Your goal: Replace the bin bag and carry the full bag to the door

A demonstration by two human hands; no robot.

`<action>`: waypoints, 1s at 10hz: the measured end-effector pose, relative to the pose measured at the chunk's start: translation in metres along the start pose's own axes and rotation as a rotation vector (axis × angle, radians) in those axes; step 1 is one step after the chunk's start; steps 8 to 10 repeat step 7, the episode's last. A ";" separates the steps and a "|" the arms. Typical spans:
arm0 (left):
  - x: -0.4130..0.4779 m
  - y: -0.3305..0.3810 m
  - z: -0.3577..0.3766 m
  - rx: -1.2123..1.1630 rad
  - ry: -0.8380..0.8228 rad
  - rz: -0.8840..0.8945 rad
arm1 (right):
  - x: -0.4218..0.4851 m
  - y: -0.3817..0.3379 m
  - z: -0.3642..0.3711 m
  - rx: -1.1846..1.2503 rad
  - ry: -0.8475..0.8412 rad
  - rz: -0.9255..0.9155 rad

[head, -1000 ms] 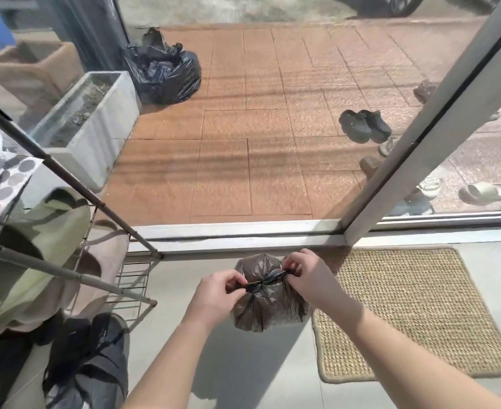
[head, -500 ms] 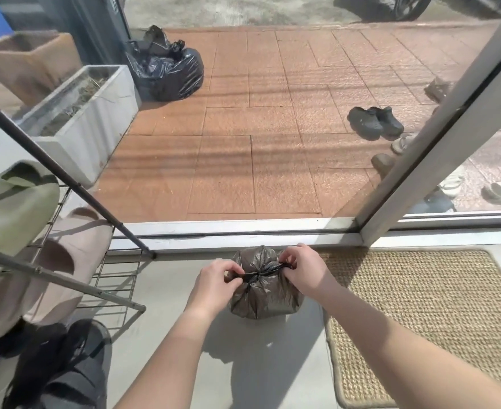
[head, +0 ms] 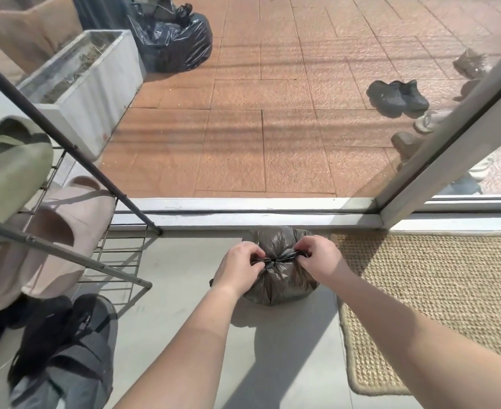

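Observation:
A small full bin bag (head: pixel 283 283) of grey-brown plastic sits on the grey floor right against the door track (head: pixel 243 212). Its top is gathered into a knot between my hands. My left hand (head: pixel 240 268) pinches the left tail of the knot. My right hand (head: pixel 317 256) pinches the right tail. Both tails are stretched out sideways. The open sliding door frame (head: pixel 455 134) slants up to the right of the bag.
A woven doormat (head: pixel 438 302) lies right of the bag. A metal shoe rack (head: pixel 75 246) with slippers stands left. Outside on the brick tiles are a large black rubbish bag (head: pixel 174 39), a concrete planter (head: pixel 87 81) and several shoes (head: pixel 398 95).
The bag has come down to rest on the floor by the door track, and the view has moved closer. Both hands keep hold of the knot's tails.

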State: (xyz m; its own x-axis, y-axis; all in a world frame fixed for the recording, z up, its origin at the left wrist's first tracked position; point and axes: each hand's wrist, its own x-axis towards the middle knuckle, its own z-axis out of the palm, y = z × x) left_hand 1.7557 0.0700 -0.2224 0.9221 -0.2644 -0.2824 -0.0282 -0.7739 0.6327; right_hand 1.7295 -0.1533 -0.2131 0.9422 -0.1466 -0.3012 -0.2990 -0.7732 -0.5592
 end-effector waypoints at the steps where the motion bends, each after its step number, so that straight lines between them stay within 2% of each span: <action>1: -0.002 -0.002 0.012 0.042 -0.050 -0.039 | 0.000 0.006 0.009 -0.018 -0.051 0.019; 5: -0.012 0.017 -0.016 0.049 0.023 -0.028 | -0.004 0.004 -0.009 -0.025 -0.071 -0.032; 6: -0.023 0.022 -0.035 0.044 0.005 -0.083 | -0.012 -0.006 -0.031 -0.054 -0.095 -0.075; 7: -0.046 0.012 -0.060 0.102 -0.180 -0.184 | -0.031 -0.012 -0.063 -0.097 -0.210 -0.128; 10: -0.046 0.012 -0.060 0.102 -0.180 -0.184 | -0.031 -0.012 -0.063 -0.097 -0.210 -0.128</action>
